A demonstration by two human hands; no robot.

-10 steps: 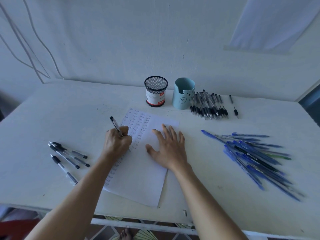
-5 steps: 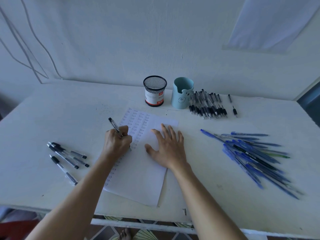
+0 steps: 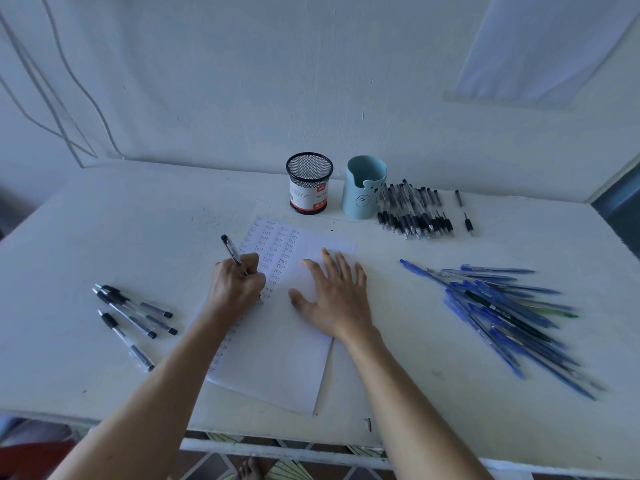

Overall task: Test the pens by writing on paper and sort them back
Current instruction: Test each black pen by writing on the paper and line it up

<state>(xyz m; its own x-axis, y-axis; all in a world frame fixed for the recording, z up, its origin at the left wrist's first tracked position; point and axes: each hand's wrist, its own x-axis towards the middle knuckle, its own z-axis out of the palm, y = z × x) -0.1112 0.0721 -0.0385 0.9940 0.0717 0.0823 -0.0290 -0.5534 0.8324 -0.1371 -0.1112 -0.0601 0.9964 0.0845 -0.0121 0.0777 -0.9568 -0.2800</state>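
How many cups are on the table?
2. The black mesh cup stands at the back of the table; the blue bear cup stands to its right, apart.

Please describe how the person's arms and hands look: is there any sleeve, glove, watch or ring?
The left forearm and the right forearm are bare as far as the bottom edge of the picture; no sleeve shows. The left hand and the right hand wear no glove. No watch, bracelet or ring is visible, and no markings.
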